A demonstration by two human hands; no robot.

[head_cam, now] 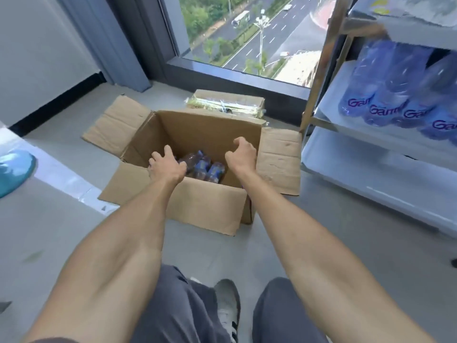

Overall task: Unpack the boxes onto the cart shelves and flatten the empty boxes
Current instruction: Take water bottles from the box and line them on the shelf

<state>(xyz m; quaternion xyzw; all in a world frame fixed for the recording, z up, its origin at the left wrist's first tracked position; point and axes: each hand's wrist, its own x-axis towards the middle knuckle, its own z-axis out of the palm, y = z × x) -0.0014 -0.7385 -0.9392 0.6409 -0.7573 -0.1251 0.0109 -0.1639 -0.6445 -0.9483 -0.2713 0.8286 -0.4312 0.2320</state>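
Note:
An open cardboard box (210,201) stands on the floor in front of me, its flaps spread out. Several blue-labelled plastic bottles (206,168) lie at its bottom. My left hand (167,167) hovers over the box's near left side, fingers loosely curled, holding nothing. Over the right side, my right hand (241,153) also hangs with curled fingers and nothing in it. At the right stands the cart (366,147), with several blue bottles (395,95) lying on its middle shelf.
A second, taped cardboard box (226,101) sits behind the open one by the window. A teal object (13,169) lies at the left edge. My legs and a shoe (227,303) are at the bottom. Grey floor lies around the box.

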